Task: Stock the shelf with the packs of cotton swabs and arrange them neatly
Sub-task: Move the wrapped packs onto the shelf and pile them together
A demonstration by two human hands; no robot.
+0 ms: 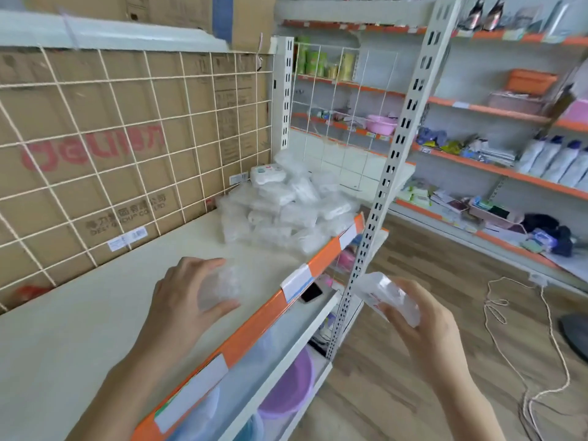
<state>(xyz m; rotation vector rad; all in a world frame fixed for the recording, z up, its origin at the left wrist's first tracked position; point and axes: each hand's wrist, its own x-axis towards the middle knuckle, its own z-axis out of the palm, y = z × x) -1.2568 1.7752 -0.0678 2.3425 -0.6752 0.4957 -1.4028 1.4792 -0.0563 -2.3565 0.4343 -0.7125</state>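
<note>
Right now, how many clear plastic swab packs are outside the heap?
2. One clear plastic pack in the left hand on the white shelf; second pack in the right hand, beyond its front. Others may be hidden.

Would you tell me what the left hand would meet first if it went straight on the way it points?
Likely the heap of clear plastic cotton-swab packs farther along the white shelf; the left hand, gripping one clear pack, has only bare shelf before that, though depth is uncertain.
</note>
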